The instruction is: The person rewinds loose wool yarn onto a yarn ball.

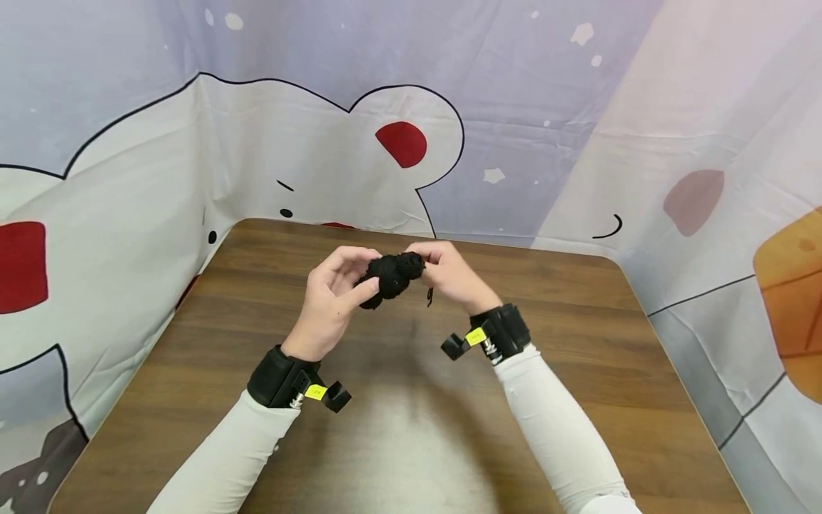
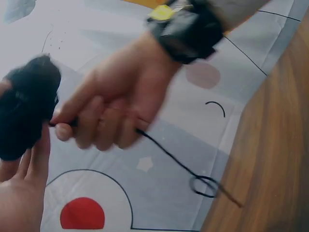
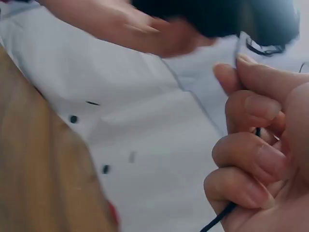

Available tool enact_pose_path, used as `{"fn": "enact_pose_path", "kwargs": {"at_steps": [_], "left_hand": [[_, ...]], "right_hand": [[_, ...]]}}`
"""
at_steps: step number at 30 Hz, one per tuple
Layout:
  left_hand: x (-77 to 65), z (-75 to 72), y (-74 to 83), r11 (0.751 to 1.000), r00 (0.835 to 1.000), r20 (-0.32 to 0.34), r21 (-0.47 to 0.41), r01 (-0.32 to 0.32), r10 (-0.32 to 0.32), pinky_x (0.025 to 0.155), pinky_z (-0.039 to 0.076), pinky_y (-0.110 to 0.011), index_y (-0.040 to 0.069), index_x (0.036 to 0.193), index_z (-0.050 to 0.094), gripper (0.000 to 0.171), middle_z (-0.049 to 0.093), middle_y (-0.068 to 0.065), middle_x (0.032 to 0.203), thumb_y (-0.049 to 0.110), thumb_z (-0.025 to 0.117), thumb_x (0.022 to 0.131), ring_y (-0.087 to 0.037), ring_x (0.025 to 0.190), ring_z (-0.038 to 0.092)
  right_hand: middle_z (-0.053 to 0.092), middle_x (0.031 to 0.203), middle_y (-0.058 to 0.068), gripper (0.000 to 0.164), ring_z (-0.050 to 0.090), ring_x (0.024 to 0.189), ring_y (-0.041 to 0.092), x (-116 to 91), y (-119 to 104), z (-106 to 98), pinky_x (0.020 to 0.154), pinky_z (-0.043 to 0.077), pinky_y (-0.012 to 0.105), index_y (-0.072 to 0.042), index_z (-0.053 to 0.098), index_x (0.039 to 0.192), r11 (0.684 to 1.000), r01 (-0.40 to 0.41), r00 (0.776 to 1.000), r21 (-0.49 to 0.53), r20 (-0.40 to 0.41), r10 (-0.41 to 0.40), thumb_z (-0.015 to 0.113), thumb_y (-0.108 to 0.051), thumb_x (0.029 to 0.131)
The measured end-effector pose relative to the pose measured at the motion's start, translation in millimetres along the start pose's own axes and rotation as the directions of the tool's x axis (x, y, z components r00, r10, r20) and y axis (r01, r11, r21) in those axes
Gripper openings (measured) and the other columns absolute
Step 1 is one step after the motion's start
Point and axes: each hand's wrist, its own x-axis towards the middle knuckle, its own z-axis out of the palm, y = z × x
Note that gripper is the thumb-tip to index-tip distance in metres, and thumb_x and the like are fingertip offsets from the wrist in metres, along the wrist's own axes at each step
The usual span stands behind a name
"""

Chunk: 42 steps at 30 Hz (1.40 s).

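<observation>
A lumpy black yarn bundle (image 1: 388, 277) is held above the far half of the table. My left hand (image 1: 324, 300) grips it from the left, the thumb on the near side and the fingers behind. At its right end, my right hand (image 1: 452, 275) pinches a thin black strand (image 2: 174, 157) that comes out of the bundle. In the left wrist view the strand runs through the curled right fingers, and its loose tail ends in a small loop. The right wrist view has the bundle (image 3: 207, 17) at the top, partly cut off, with a little slack strand beside it.
Below the hands is a brown wood-grain table (image 1: 578, 400) with rounded far corners. A printed cloth (image 1: 514, 107) with cartoon figures hangs behind it and along both sides. Each wrist wears a black band (image 1: 282, 378) with a small camera.
</observation>
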Motion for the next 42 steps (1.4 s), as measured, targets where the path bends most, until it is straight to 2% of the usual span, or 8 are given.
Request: {"fn": "enact_pose_path", "kwargs": {"at_steps": [4,10,17,22,28,32,36,42], "left_hand": [[2.5,-2.2,-5.0,0.999,0.994,-0.112,0.032,0.004,0.0,0.09,0.053,-0.022,0.005,0.117,0.058,0.033,0.056,-0.009,0.118,-0.007,0.064,0.087,-0.018,0.107,0.059],[6.5,-6.9,-13.0,0.973,0.974,-0.224,0.23,0.007,0.046,0.093,0.051,-0.022,0.0,0.12,0.057,0.035,0.058,-0.007,0.117,0.001,0.069,0.087,-0.018,0.106,0.059],[3.4,-7.0,-12.1,0.957,0.99,-0.143,0.287,0.05,-0.009,0.094,0.05,-0.021,0.002,0.119,0.058,0.036,0.059,-0.004,0.116,0.004,0.071,0.086,-0.016,0.108,0.06],[-0.2,-4.6,-5.1,0.981,0.999,0.017,0.192,0.037,-0.041,0.088,0.053,-0.02,0.003,0.118,0.057,0.034,0.058,-0.008,0.119,0.001,0.069,0.087,-0.019,0.109,0.059],[-2.1,-1.2,1.3,0.998,0.995,0.092,0.051,0.035,-0.039,0.089,0.052,-0.021,0.005,0.116,0.058,0.032,0.059,-0.006,0.119,-0.006,0.064,0.087,-0.02,0.109,0.058],[-0.3,-0.2,-1.6,0.998,0.998,0.042,0.039,0.048,-0.049,0.086,0.053,-0.021,0.003,0.117,0.057,0.032,0.058,-0.004,0.118,-0.007,0.063,0.088,-0.019,0.109,0.058],[3.0,-1.7,-5.8,0.994,0.996,-0.082,0.099,0.055,-0.047,0.09,0.053,-0.021,0.002,0.119,0.056,0.033,0.057,-0.003,0.117,-0.003,0.065,0.088,-0.017,0.109,0.059],[5.7,-4.3,-11.1,0.968,0.977,-0.211,0.236,0.089,-0.039,0.093,0.05,-0.022,0.001,0.121,0.056,0.036,0.058,-0.002,0.115,0.002,0.069,0.087,-0.016,0.107,0.059]], "right_hand": [[0.061,0.074,-0.008,0.024,0.054,0.066,0.003,-16,15,21,0.062,0.049,0.019,0.002,0.069,0.101,0.999,-0.029,0.999,-0.014,0.024,0.029,0.054,-0.015,0.099],[0.043,0.061,-0.006,0.024,0.038,0.054,0.007,-30,-15,37,0.053,0.033,0.02,-0.015,0.07,0.086,0.928,0.122,0.986,-0.351,0.15,-0.073,0.053,-0.025,0.1],[0.06,0.069,-0.008,0.018,0.043,0.056,0.008,-13,-77,17,0.054,0.037,0.022,-0.018,0.069,0.08,0.851,0.231,0.972,-0.471,0.16,-0.175,0.061,-0.021,0.096],[0.048,0.061,-0.002,0.015,0.035,0.052,0.012,8,-75,-9,0.05,0.03,0.024,-0.016,0.07,0.08,0.907,0.162,0.987,-0.388,0.081,-0.142,0.067,-0.024,0.092],[0.048,0.062,-0.007,0.016,0.038,0.053,0.009,10,-11,-10,0.047,0.033,0.024,-0.008,0.069,0.082,0.989,0.02,1.0,-0.15,0.02,-0.017,0.065,-0.019,0.093],[0.062,0.078,-0.009,0.021,0.057,0.072,0.005,-9,25,12,0.067,0.051,0.021,0.004,0.068,0.096,0.999,-0.035,0.999,-0.01,-0.011,0.035,0.057,-0.013,0.096],[0.051,0.066,-0.004,0.032,0.047,0.06,0.002,-29,32,38,0.057,0.042,0.015,0.007,0.065,0.098,0.997,-0.016,0.998,0.069,-0.054,0.02,0.048,-0.02,0.102],[0.045,0.061,0.0,0.025,0.037,0.052,0.007,-43,6,57,0.049,0.034,0.021,-0.011,0.068,0.089,0.969,0.104,0.995,-0.223,0.017,-0.103,0.048,-0.021,0.102]]}}
